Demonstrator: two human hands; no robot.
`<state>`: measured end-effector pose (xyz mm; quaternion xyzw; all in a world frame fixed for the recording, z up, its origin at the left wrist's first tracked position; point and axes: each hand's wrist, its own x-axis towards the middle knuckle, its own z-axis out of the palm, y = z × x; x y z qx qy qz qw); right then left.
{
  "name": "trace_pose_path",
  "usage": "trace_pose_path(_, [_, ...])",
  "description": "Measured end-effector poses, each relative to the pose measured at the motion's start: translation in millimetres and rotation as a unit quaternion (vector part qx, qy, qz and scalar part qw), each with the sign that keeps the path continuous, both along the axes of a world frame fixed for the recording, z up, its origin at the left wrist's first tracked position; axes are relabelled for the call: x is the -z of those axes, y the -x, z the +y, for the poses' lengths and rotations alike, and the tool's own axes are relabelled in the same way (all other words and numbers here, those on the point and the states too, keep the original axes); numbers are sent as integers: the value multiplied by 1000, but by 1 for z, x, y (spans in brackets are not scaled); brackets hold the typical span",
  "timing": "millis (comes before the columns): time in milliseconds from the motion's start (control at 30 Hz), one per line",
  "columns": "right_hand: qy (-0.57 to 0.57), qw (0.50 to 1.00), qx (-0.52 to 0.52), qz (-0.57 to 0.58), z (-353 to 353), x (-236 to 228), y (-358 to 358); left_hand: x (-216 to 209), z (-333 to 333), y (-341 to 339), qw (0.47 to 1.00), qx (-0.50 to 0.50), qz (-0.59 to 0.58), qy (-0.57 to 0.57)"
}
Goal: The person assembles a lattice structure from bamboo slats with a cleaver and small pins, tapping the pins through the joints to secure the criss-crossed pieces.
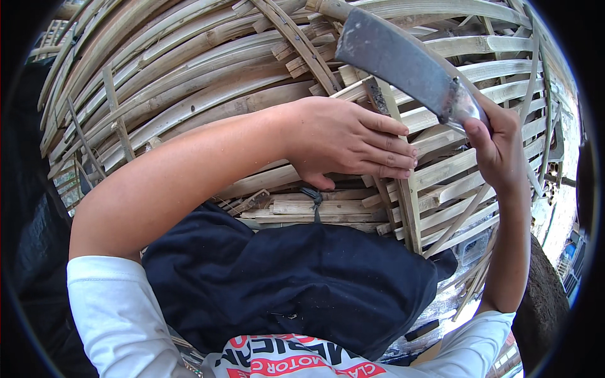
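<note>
A broad-bladed cleaver [400,66] is raised at the upper right, its blade pointing up and to the left. My right hand [501,142] is wrapped round its handle end, thumb toward me. My left hand [353,142] reaches across the middle with its fingers stretched out and close together, thumb apart. Its fingertips rest over an upright split-bamboo slat [411,217] that crosses the lattice. Just above these fingers shows a darkened strip [377,94]. What lies under the left palm is hidden.
Long bamboo strips [246,101] form a curved lattice before me. A dark tie [315,196] is knotted near its close edge. Dark cloth [290,277] covers my lap. Another crosspiece [301,44] stands at the top, beside a rounded wooden end [328,7].
</note>
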<state>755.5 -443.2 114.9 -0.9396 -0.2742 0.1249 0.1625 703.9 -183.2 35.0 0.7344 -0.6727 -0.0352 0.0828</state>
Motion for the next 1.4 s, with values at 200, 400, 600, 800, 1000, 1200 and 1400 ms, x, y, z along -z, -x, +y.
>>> trace_pose_path(200, [-6, 1000, -1, -16, 3, 3, 1, 0, 0, 0, 1000, 1, 10, -13])
trace_pose_path(400, [19, 996, -40, -77, 2, 6, 0, -1, -1, 0, 1000, -1, 23, -5])
trace_pose_path(600, [6, 994, -59, -89, 0, 12, -4, -4, -1, 1, 1000, -12, 14, -21])
trace_pose_path(800, [-90, 993, -65, -30, -5, 20, -3, -1, -2, -1, 1000, -10, 16, -13])
trace_pose_path(1000, [-213, 977, -18, 6, -4, 14, 5, -3, -3, 2, 999, -12, 50, -3])
trace_pose_path(1200, [-72, 996, -55, -17, -7, 5, -10, -3, -3, 0, 1000, -3, 19, -17])
trace_pose_path(1400, [5, 995, -67, -75, 5, 15, -4, 3, -2, 0, 998, -18, 54, 9])
